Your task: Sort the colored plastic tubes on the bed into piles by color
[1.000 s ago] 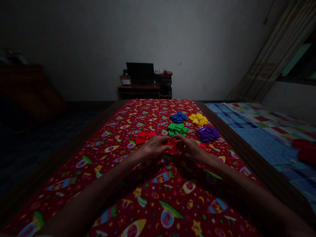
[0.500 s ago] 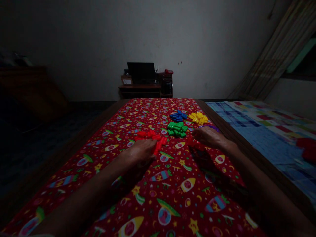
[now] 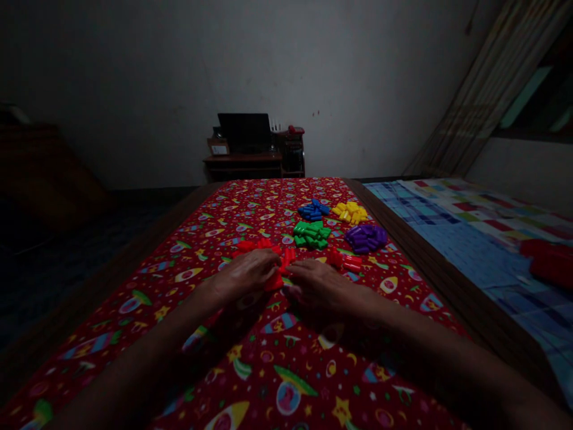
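Both my hands rest on a red patterned cloth [image 3: 277, 364] over a table. My left hand [image 3: 245, 273] is curled over a red plastic piece [image 3: 274, 282] at its fingertips. My right hand [image 3: 316, 283] lies beside it, fingers bent down on the cloth and touching the same red pieces. More red pieces [image 3: 256, 245] lie just beyond my left hand, and a few others [image 3: 347, 261] beyond my right. Farther back sit sorted piles: green [image 3: 311, 234], purple [image 3: 366, 237], blue [image 3: 313, 210] and yellow [image 3: 350, 212].
The table's wooden edge [image 3: 425, 251] runs along the right, with a blue checked mat [image 3: 483, 239] on the floor past it and a red object [image 3: 548, 263] on the mat. A small desk with a dark screen [image 3: 250, 146] stands against the far wall. The room is dim.
My right hand came back from near the purple pile to the middle, next to my left hand. The purple pile, hidden before, now shows. My left hand shifted slightly forward onto the red pieces.
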